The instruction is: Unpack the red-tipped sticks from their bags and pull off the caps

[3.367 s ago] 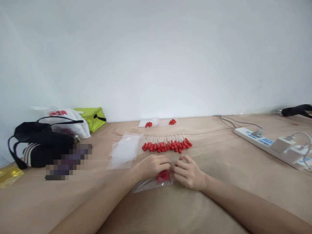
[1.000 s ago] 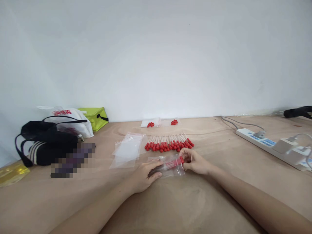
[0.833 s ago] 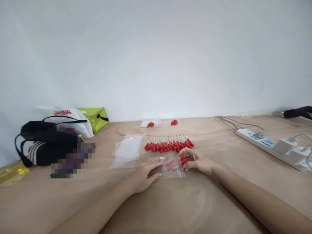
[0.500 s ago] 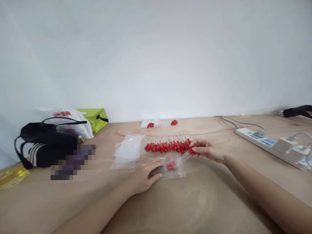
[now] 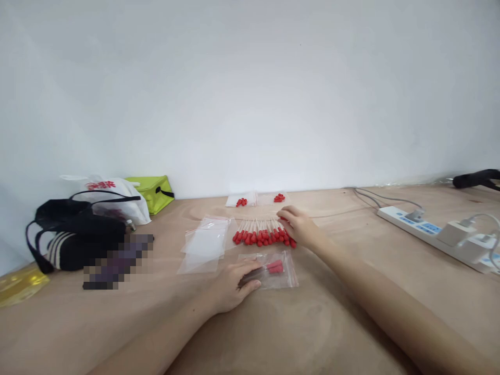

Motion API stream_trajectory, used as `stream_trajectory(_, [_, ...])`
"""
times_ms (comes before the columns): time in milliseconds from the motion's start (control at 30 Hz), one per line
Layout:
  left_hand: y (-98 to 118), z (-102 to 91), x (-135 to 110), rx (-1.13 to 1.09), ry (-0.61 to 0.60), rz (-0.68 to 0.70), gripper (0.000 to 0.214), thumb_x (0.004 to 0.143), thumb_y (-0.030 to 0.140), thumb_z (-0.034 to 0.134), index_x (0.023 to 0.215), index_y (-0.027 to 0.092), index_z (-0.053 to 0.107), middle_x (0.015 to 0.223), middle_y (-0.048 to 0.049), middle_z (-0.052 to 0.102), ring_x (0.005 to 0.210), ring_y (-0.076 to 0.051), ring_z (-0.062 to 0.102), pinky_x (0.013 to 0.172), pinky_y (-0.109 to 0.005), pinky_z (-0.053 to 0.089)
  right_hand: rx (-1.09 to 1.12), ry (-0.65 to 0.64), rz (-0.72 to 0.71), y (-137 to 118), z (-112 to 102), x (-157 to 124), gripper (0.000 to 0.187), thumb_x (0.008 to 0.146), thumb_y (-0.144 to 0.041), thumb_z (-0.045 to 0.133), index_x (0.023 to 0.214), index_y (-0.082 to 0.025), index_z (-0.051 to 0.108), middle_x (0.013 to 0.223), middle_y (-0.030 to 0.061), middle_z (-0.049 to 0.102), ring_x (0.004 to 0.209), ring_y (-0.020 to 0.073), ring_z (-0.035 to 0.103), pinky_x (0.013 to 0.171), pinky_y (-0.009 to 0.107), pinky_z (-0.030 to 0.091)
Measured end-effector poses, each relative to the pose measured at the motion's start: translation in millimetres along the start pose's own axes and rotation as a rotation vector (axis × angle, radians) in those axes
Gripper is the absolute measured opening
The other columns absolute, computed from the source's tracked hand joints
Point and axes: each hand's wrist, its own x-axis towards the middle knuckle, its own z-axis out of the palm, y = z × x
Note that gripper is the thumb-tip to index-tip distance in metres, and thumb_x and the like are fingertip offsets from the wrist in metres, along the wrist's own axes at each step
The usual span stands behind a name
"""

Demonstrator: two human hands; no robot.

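Note:
My left hand [image 5: 233, 284] lies on the wooden tabletop [image 5: 297, 328] with its fingers pinched on the left end of a small clear zip bag [image 5: 287, 275]. That bag lies flat and holds a few red-tipped sticks [image 5: 275, 266]. My right hand [image 5: 299, 226] reaches further back. Its fingers are curled down onto the right end of a row of several red-tipped sticks [image 5: 258, 235] laid side by side.
A stack of empty clear bags [image 5: 205, 242] lies left of the row. Two small bags with red pieces [image 5: 241, 201] [image 5: 278, 197] sit by the wall. A power strip [image 5: 429, 228] with plugs is at the right. Black, white and green bags [image 5: 74, 229] stand at the left.
My right hand left the bag's mouth and moved back and left onto the row of sticks. My left hand has kept its hold on the bag, which now lies flat.

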Motion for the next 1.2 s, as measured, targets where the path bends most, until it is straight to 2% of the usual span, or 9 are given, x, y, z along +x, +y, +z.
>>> stream_trajectory(133, [-1,-0.1,0,0.011,-0.011,-0.001,0.038,0.08,0.034,0.048,0.116,0.022,0.052,0.121,-0.006,0.053,0.114,-0.021,0.046,0.096,-0.038,0.036,-0.245,-0.242,-0.09,-5,22,0,0.025,0.085,-0.013,0.035,0.094,-0.017,0.058,0.096,0.0098,0.055,0.086,0.0183,0.053,0.074,0.03,0.042])
stream_trajectory(367, [2,-0.9,0,0.002,-0.004,-0.026,0.037,0.08,0.034,0.049,0.114,0.024,0.053,0.12,-0.0047,0.054,0.114,-0.021,0.046,0.096,-0.039,0.037,-0.201,-0.341,-0.107,-4,16,-6,0.026,0.085,-0.026,0.043,0.107,-0.02,0.056,0.096,0.0093,0.056,0.09,0.0194,0.051,0.078,0.033,0.038])
stream_trajectory(433, [2,-0.7,0,0.002,-0.001,-0.019,0.037,0.079,0.034,0.05,0.115,0.023,0.053,0.121,-0.0044,0.054,0.114,-0.021,0.046,0.096,-0.038,0.037,-0.188,-0.312,-0.075,-5,12,-10,0.031,0.083,-0.034,0.047,0.11,-0.022,0.054,0.099,0.0092,0.056,0.094,0.0214,0.05,0.081,0.036,0.036])
stream_trajectory(533, [1,-0.1,0,0.009,0.001,-0.004,0.038,0.079,0.034,0.05,0.116,0.023,0.052,0.12,-0.004,0.054,0.114,-0.021,0.046,0.096,-0.038,0.037,-0.109,-0.15,0.005,-4,8,-21,0.03,0.081,-0.036,0.048,0.106,-0.021,0.055,0.1,0.009,0.056,0.093,0.0216,0.05,0.081,0.037,0.036])
stream_trajectory(633, [1,0.1,-1,0.029,-0.003,-0.009,0.039,0.079,0.034,0.05,0.117,0.024,0.051,0.121,-0.004,0.054,0.114,-0.021,0.046,0.096,-0.039,0.037,0.037,0.048,0.132,-3,6,-43,0.017,0.081,-0.029,0.046,0.089,-0.02,0.058,0.084,0.0071,0.056,0.081,0.0187,0.051,0.073,0.031,0.039])
stream_trajectory(700, [1,0.0,-1,0.042,-0.012,-0.017,0.041,0.08,0.035,0.049,0.119,0.023,0.049,0.123,-0.0041,0.052,0.116,-0.021,0.044,0.097,-0.039,0.036,0.133,0.075,0.197,-3,2,-60,0.013,0.08,-0.026,0.046,0.08,-0.019,0.057,0.075,0.0051,0.055,0.073,0.0172,0.051,0.068,0.029,0.04])
stream_trajectory(833, [2,-0.1,-1,0.058,-0.025,-0.016,0.042,0.08,0.036,0.048,0.12,0.022,0.048,0.125,-0.0052,0.05,0.118,-0.021,0.042,0.099,-0.04,0.034,0.225,-0.125,0.198,-12,-7,-81,0.013,0.076,-0.03,0.053,0.073,-0.019,0.061,0.07,0.0029,0.054,0.07,0.0156,0.049,0.067,0.029,0.038])
stream_trajectory(967, [4,-1.3,0,0.057,-0.062,-0.027,0.045,0.08,0.036,0.049,0.123,0.022,0.045,0.129,-0.0058,0.045,0.12,-0.022,0.039,0.101,-0.042,0.032,0.21,-0.302,0.135,-24,-9,-78,0.021,0.074,-0.04,0.057,0.081,-0.022,0.066,0.069,0.0014,0.052,0.07,0.0146,0.046,0.069,0.03,0.036])
stream_trajectory(1200, [7,-4.6,-1,0.086,-0.134,-0.018,0.049,0.081,0.037,0.047,0.126,0.02,0.041,0.133,-0.007,0.039,0.123,-0.022,0.035,0.102,-0.043,0.028,0.196,-0.342,0.149,-35,7,-69,0.023,0.07,-0.041,0.061,0.074,-0.018,0.06,0.078,0.003,0.052,0.075,0.0156,0.045,0.068,0.029,0.035])
